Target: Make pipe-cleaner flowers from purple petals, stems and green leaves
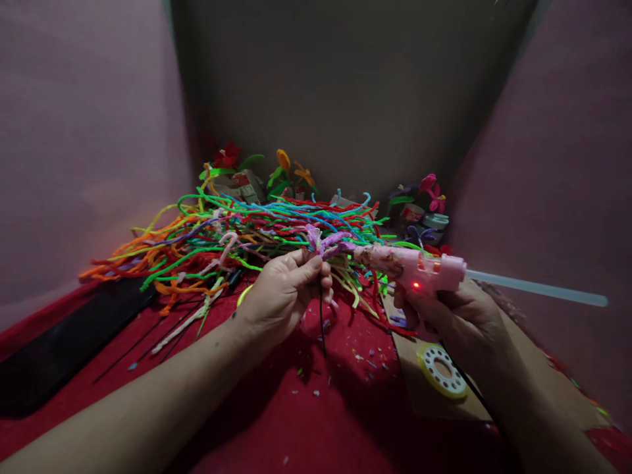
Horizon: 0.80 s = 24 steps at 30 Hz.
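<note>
Head view: pink glue gun [437, 268] in right grip [464, 322]

The glue gun [411, 262] is pink; flower [326, 244] lilac; stem [322, 322] black; cloth [306, 428] red.

The pink glue gun [407, 262] apparently touches a purple flower [326, 245].

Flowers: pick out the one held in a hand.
The lilac flower on a dark stem, pinched in the left hand; others, such as the red flower and the pink flower, are farther back, unheld.
</note>
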Each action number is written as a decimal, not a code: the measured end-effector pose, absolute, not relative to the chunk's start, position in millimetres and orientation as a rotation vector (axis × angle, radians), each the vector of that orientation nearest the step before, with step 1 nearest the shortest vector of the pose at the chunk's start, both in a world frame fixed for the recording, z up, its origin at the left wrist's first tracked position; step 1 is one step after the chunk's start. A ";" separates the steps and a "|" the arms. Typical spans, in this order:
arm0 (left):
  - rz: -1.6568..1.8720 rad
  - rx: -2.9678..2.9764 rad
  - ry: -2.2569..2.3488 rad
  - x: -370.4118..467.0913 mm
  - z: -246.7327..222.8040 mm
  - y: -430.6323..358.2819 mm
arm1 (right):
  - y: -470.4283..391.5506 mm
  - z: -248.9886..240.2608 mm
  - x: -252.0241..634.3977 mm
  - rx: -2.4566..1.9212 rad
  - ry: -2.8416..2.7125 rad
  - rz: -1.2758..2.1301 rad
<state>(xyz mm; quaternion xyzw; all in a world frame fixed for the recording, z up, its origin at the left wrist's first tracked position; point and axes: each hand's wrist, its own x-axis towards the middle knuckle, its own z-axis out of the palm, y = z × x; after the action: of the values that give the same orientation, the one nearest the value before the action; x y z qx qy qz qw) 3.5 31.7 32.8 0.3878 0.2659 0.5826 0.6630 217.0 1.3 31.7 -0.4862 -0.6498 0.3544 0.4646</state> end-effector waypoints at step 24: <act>1.298 0.883 0.585 3.0 31.2 33.1 | -1.2 28.9 218.8 -1.189 -1.568 0.894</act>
<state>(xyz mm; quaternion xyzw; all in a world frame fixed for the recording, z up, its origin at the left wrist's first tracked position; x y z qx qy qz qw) 3.0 33.1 31.2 0.3918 0.2593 0.5758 0.6691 218.8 -1.2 28.9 -0.4853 -0.6400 0.3648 0.4709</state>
